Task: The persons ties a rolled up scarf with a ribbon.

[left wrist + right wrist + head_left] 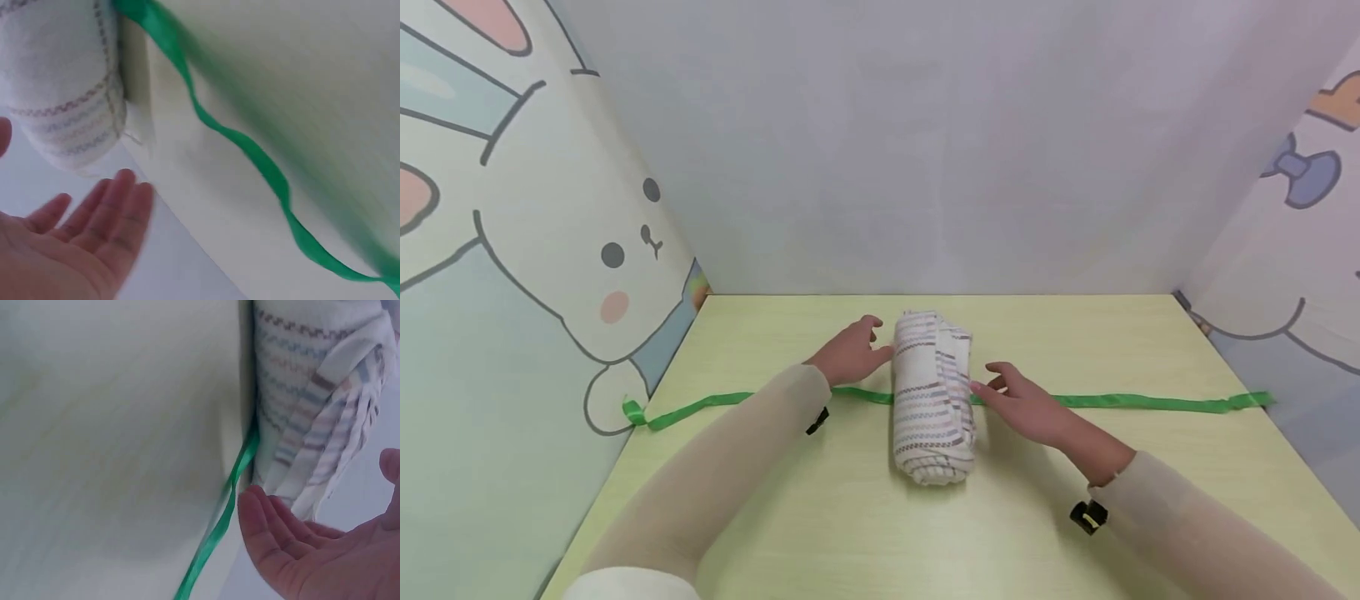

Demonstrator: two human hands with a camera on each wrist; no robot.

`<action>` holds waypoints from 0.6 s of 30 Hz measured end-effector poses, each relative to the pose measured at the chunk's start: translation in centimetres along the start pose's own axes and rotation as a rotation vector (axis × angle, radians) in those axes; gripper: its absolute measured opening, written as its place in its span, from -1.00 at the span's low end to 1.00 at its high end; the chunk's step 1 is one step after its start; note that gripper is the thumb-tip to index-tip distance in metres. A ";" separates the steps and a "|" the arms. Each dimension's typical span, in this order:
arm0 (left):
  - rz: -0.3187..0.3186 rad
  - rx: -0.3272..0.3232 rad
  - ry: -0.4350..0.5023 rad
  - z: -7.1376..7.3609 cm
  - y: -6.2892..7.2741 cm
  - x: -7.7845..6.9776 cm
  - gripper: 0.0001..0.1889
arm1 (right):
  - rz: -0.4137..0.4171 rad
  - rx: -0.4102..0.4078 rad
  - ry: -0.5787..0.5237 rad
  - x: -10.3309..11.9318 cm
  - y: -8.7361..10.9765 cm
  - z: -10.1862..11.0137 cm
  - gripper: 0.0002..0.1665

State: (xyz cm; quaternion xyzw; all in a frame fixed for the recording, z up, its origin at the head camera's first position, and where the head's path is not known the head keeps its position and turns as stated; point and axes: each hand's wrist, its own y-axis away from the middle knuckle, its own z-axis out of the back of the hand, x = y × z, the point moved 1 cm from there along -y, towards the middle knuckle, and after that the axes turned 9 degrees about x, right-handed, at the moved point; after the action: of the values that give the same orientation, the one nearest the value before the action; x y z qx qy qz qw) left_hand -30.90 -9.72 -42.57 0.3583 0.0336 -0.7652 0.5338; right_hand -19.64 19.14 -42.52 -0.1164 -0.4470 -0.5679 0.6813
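Cloth [917,417] rolled, lying over green ribbon [1127,402] — ribbon not yet tied. Left hand [850,350], right hand [1026,406] flank the roll — loosely spread, gripping nothing.

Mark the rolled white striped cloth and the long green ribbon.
Rolled white striped cloth [931,398]: head view, middle of its upper side.
Long green ribbon [1150,403]: head view, stretch right of the cloth.

Behind the left hand [852,352], a beige sleeve [722,467] with a small black block [817,420] meets white fabric [631,585] farther back; behind the right hand [1028,408], a matching sleeve [1202,521] has a yellow-marked black block [1088,517].
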 end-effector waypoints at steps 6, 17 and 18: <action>-0.141 0.008 -0.275 -0.9 0.9 0.7 -0.27 | 0.108 -0.080 0.263 -0.6 -0.1 0.7 -0.15; -0.214 -0.010 -0.575 -1.7 1.2 1.7 -0.39 | 0.274 -0.189 0.767 -1.2 -1.4 1.1 -0.33; -0.216 -0.006 -0.573 -1.7 1.3 1.7 -0.41 | 0.282 -0.187 0.803 -1.2 -1.5 1.1 -0.33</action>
State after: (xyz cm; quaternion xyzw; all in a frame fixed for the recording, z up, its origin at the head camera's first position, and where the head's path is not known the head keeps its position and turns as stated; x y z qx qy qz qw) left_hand -29.29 -10.91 -44.41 0.1204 -0.0780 -0.8874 0.4380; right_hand -21.44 20.19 -43.24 -0.0073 -0.0729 -0.5076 0.8584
